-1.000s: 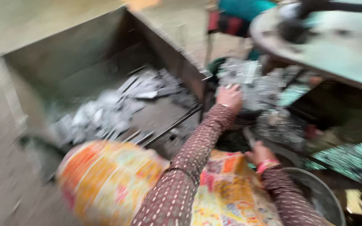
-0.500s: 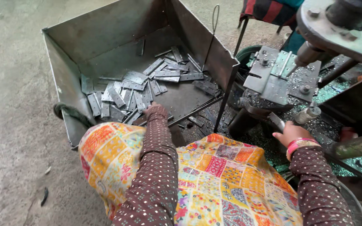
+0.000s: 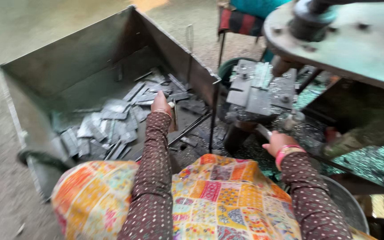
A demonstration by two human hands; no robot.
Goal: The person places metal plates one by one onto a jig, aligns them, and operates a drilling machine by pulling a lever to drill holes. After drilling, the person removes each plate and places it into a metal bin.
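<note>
The left hand (image 3: 161, 103) reaches into the grey metal bin (image 3: 90, 66), pinching a flat metal strip (image 3: 174, 116) above the heap of metal strips (image 3: 112, 122). The right hand (image 3: 277, 143) is curled around a small metal piece (image 3: 263, 131) near the press block (image 3: 256, 91). Bare concrete floor (image 3: 5, 35) surrounds the bin; shavings (image 3: 365, 153) litter the machine side

The left hand's (image 3: 161, 103) fingers are hidden behind it; the metal strips (image 3: 112, 126) are blurred.
</note>
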